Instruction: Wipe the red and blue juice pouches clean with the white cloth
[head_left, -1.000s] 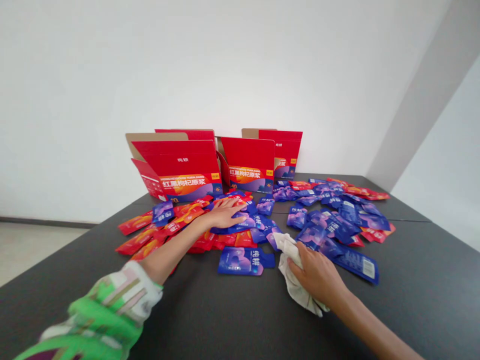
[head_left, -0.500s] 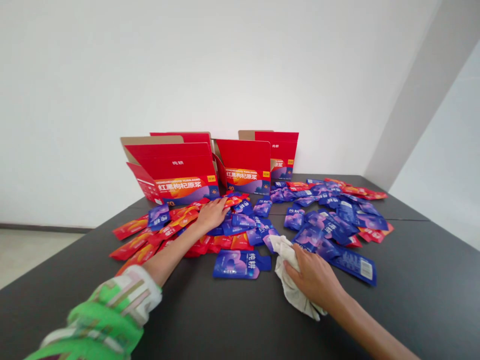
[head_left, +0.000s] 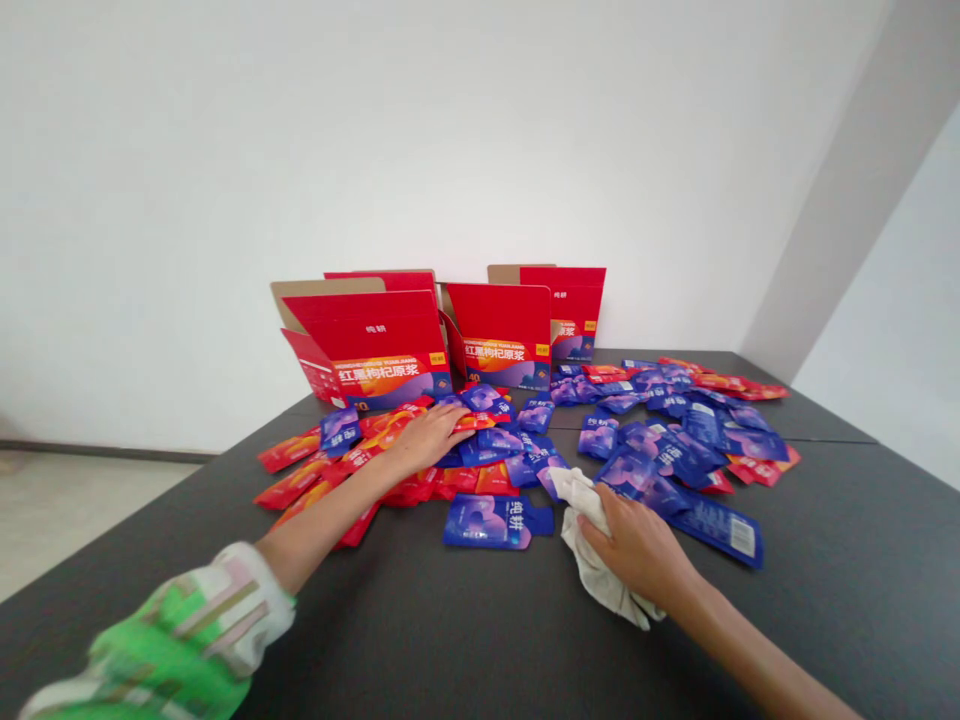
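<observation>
My left hand (head_left: 429, 440) lies over the heap of pouches with its fingers stretched forward. Its fingertips touch the pile beside a blue pouch (head_left: 486, 399) and a red-orange pouch (head_left: 474, 422). In my right hand (head_left: 637, 540) a crumpled off-white cloth (head_left: 600, 575) is gripped, its lower end hanging on the table. The top of the cloth reaches the blue pouches. Between the hands a single blue pouch (head_left: 487, 522) lies flat in front of the heap. More red pouches (head_left: 292, 485) are fanned out left of my left forearm.
Several red cartons with raised flaps stand behind the heap, among them a left carton (head_left: 382, 375) and a middle carton (head_left: 502, 355). A second heap of blue pouches (head_left: 667, 450) with some red ones spreads to the right. The dark table (head_left: 450, 640) meets a white wall (head_left: 450, 130).
The view has shifted slightly, so the cartons and pouches sit further right. Around my left fingertips a blue pouch now shows more fully. My right hand keeps its hold on the cloth.
</observation>
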